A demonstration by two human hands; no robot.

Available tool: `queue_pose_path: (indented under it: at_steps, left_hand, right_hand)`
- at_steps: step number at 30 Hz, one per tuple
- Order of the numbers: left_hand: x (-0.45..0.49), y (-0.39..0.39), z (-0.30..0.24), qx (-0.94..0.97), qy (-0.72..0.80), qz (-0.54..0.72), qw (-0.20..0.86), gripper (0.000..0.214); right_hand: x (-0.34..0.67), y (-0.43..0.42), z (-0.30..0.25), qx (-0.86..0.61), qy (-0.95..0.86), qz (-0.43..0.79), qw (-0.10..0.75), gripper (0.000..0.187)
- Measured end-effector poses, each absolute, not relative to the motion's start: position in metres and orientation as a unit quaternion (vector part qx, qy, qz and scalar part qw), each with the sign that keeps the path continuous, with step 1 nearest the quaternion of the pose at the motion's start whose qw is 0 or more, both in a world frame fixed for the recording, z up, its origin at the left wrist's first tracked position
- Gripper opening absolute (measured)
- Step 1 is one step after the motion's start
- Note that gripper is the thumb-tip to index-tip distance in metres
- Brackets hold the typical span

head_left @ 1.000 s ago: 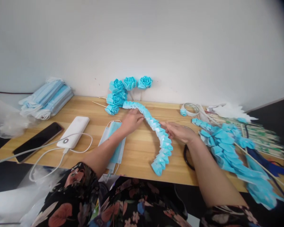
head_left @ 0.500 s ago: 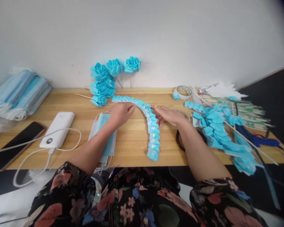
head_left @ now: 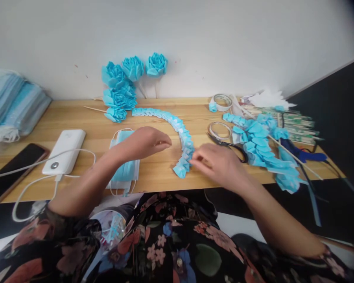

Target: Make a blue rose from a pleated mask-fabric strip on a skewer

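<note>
A curved strip of folded blue mask pieces [head_left: 177, 124] lies on the wooden table [head_left: 171, 179], running from the paper roses to the front edge. My left hand [head_left: 147, 141] hovers just left of the strip with its fingertips pinched together and nothing visible in them; a flat blue face mask [head_left: 125, 171] lies beneath it. My right hand [head_left: 216, 165], slightly blurred, is knuckles up with its curled fingertips on the strip's near end [head_left: 181, 169].
Blue paper roses on sticks [head_left: 126, 76] lean on the wall. A power bank with cable [head_left: 65, 149], a phone [head_left: 11, 169] and stacked masks [head_left: 14, 106] are at the left. Tape roll [head_left: 222, 102], scissors [head_left: 233, 147], another blue strip [head_left: 259, 143] and sticks [head_left: 296, 124] crowd the right.
My view has dropped and shifted. My left hand has come off the strip and pinched shut. My right hand moved toward me to the strip's near end, which now lies more bunched.
</note>
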State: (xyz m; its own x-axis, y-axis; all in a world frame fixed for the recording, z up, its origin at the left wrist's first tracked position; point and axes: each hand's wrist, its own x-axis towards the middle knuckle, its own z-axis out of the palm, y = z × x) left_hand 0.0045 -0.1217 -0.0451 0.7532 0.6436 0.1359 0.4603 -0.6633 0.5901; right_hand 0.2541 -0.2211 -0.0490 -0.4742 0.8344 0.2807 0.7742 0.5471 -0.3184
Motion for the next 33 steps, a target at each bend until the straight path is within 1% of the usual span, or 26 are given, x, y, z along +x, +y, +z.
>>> queue_pose_path:
  at_steps: [2,4,9,15,19,22,25,28,33]
  left_hand:
    - [0.002,-0.134,-0.046,0.884,0.293,0.164,0.324,0.018]
    - [0.0,-0.144,-0.049,0.869,0.291,0.154,0.37,0.021]
    - [0.001,-0.158,-0.057,0.828,0.313,0.126,0.448,0.027]
    - [0.002,-0.174,-0.064,0.747,0.357,0.142,0.542,0.029]
    - [0.0,-0.191,-0.071,0.648,0.377,0.13,0.649,0.033]
    - [0.005,-0.206,-0.076,0.523,0.397,0.116,0.745,0.036]
    - [0.017,-0.215,-0.08,0.398,0.402,0.125,0.815,0.042]
    - [0.032,-0.215,-0.082,0.325,0.398,0.14,0.846,0.048]
    - [0.05,-0.207,-0.086,0.263,0.412,0.102,0.867,0.055]
  right_hand:
    - [0.251,-0.242,-0.067,-0.463,-0.863,0.09,0.184,0.017]
    - [0.246,-0.257,-0.084,-0.471,-0.858,0.089,0.185,0.016]
    - [0.227,-0.269,-0.107,-0.522,-0.831,0.024,0.192,0.025]
    - [0.22,-0.263,-0.114,-0.522,-0.824,-0.028,0.217,0.014]
    - [0.233,-0.262,-0.111,-0.501,-0.821,0.013,0.273,0.013]
    - [0.245,-0.262,-0.103,-0.494,-0.804,0.071,0.325,0.008]
    - [0.252,-0.262,-0.095,-0.482,-0.797,0.095,0.35,0.008]
    - [0.254,-0.262,-0.089,-0.475,-0.804,0.081,0.349,0.01]
    - [0.256,-0.262,-0.089,-0.44,-0.846,0.043,0.296,0.011]
